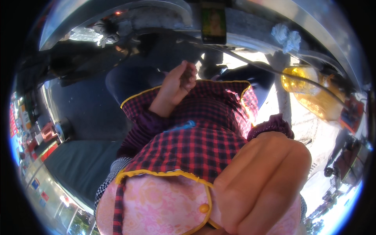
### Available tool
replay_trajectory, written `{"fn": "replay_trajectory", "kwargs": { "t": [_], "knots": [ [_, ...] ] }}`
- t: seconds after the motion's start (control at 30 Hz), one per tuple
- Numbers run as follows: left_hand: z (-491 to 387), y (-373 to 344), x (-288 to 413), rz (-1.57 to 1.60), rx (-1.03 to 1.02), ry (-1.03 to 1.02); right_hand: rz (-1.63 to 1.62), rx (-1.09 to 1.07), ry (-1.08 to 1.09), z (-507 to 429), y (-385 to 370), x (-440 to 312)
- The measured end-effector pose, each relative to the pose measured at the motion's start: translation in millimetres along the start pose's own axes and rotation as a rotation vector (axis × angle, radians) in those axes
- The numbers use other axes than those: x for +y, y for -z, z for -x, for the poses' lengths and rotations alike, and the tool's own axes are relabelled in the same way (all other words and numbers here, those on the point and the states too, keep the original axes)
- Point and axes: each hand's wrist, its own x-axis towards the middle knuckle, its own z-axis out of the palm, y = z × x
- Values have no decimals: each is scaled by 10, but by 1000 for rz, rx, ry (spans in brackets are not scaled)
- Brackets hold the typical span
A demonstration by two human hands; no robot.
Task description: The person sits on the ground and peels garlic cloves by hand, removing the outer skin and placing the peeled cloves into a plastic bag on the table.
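My left hand (176, 88) hovers above my lap, its fingers loosely curled. The hollow of its palm is in shadow, and I see nothing held there. Close to the camera, my right hand (261, 182) is folded up against the upper part of my apron. Its fingertips run toward the lower edge, partly hidden. I wear a red-and-black checked apron (188, 144) with yellow piping. Its upper part is a pink floral panel (152, 202) with an orange button (204, 208). A blue strip (185, 125) lies across the checked cloth, near my left forearm.
A phone (213, 23) with a lit screen stands ahead by a curved metal edge (241, 39). Crumpled pale-blue material (286, 36) sits to its right. A dark cable (264, 67) crosses before a container of yellow liquid (317, 94). A dark panel (91, 108) stands left.
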Motion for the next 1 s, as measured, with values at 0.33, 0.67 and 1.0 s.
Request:
{"fn": "replay_trajectory", "kwargs": {
  "t": [0.33, 0.67, 1.0],
  "knots": [
    [-37, -18, 19, 15, -2, 40, -39, -99, -123, 50, 10, 53],
    [5, 108, 205, 66, 204, -72, 877, 49, -322, -53, 873, -147],
    [450, 1811, 1670, 350, 494, -550, 1399, 458, -565, 856, 1673, 556]
  ]
}}
